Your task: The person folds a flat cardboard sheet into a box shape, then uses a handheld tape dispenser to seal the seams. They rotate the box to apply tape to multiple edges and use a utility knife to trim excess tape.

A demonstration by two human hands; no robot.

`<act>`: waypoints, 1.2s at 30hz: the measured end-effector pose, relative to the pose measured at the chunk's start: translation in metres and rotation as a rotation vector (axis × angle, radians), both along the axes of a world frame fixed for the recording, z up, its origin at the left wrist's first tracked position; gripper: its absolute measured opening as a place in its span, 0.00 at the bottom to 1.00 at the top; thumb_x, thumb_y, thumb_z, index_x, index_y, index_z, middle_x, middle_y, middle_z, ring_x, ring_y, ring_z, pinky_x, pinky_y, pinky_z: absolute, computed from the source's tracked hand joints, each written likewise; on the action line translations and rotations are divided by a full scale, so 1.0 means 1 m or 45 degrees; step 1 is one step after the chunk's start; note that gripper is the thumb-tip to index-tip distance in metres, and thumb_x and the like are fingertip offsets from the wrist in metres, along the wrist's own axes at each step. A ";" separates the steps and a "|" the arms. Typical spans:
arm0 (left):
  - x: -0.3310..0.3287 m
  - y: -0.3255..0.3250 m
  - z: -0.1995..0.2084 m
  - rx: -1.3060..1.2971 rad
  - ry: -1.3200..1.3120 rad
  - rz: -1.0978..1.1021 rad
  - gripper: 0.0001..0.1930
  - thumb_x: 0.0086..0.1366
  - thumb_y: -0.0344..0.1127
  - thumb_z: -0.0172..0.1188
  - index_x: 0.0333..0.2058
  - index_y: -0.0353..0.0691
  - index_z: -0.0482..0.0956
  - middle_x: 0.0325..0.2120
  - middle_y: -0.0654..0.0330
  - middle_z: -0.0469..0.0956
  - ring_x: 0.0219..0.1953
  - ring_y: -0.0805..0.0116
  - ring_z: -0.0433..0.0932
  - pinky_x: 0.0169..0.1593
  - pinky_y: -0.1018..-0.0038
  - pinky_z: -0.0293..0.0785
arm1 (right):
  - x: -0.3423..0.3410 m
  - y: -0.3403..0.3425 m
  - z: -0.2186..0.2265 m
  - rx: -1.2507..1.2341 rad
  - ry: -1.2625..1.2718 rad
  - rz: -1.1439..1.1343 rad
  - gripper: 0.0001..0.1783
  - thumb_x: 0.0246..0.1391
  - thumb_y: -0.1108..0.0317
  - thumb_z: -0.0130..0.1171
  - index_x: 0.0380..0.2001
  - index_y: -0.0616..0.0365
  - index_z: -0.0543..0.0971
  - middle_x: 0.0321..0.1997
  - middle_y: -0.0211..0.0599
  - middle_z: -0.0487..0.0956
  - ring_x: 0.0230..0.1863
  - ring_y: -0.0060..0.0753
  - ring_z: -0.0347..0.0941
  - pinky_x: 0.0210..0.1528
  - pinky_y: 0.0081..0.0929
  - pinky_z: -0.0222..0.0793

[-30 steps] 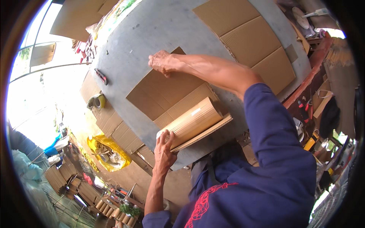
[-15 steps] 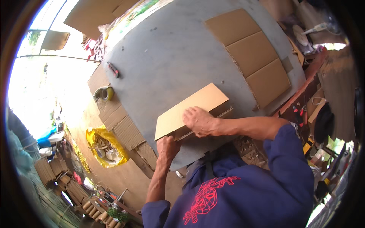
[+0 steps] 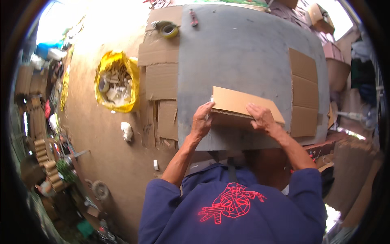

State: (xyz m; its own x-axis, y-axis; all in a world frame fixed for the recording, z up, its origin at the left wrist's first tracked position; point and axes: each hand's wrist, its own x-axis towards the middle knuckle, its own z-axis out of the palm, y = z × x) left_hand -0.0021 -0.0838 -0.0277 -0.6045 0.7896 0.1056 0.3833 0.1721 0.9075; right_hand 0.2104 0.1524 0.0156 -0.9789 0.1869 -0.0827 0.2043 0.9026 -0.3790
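A folded tan cardboard piece (image 3: 239,99), flat on top with layered corrugated edges along its near side, is over the near part of the grey tabletop (image 3: 231,57). My left hand (image 3: 202,120) closes on its left end. Nearer the right end, my right hand (image 3: 262,117) grips the near edge, fingers bent over the top face. The thumb and the underside there are hidden. A flat creased cardboard sheet (image 3: 304,93) lies on the tabletop to the right.
Far left on the table are a red-and-black utility knife (image 3: 193,18) and a tape roll (image 3: 168,30). Cardboard pieces (image 3: 161,81) line the table's left side. A yellow bag (image 3: 135,87) of scraps stands on the floor (image 3: 85,134), with a white crumpled item (image 3: 126,131) near it.
My view has turned, so the table now sits squarer. The cardboard's long side now slants down to the right. My right hand has shifted toward its right end; my left hand stays at the left.
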 end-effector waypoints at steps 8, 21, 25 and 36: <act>0.041 -0.056 -0.009 -0.036 -0.405 0.095 0.51 0.57 0.29 0.73 0.74 0.32 0.51 0.73 0.44 0.58 0.74 0.52 0.59 0.74 0.64 0.57 | 0.020 -0.049 0.012 0.024 0.022 0.009 0.37 0.34 0.77 0.55 0.57 0.67 0.77 0.61 0.59 0.78 0.64 0.56 0.74 0.65 0.45 0.71; 0.015 -0.020 -0.066 -0.060 -0.410 -0.284 0.71 0.43 0.59 0.81 0.75 0.38 0.41 0.74 0.42 0.45 0.76 0.43 0.45 0.77 0.52 0.48 | 0.016 -0.053 0.008 -0.019 0.000 0.003 0.37 0.38 0.81 0.58 0.60 0.68 0.74 0.62 0.59 0.77 0.66 0.58 0.71 0.69 0.45 0.67; 0.010 -0.019 -0.074 -0.125 -0.251 -0.371 0.70 0.46 0.58 0.81 0.75 0.39 0.39 0.72 0.40 0.44 0.75 0.41 0.46 0.76 0.51 0.50 | 0.013 -0.060 0.008 0.057 0.020 -0.024 0.37 0.38 0.82 0.55 0.59 0.68 0.74 0.62 0.59 0.77 0.66 0.59 0.71 0.69 0.46 0.67; -0.003 -0.006 -0.051 -0.166 -0.485 -0.362 0.50 0.47 0.46 0.82 0.64 0.45 0.61 0.57 0.44 0.59 0.61 0.47 0.64 0.67 0.53 0.66 | 0.014 -0.073 -0.007 0.205 0.165 -0.246 0.30 0.39 0.77 0.53 0.52 0.62 0.80 0.55 0.50 0.82 0.59 0.50 0.78 0.59 0.43 0.73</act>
State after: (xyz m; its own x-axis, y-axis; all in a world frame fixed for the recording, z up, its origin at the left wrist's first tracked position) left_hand -0.0054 -0.0897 -0.0788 -0.3395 0.9209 -0.1915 0.0770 0.2301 0.9701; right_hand 0.2243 0.0793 0.0084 -0.9242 0.3719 0.0870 0.3379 0.9022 -0.2681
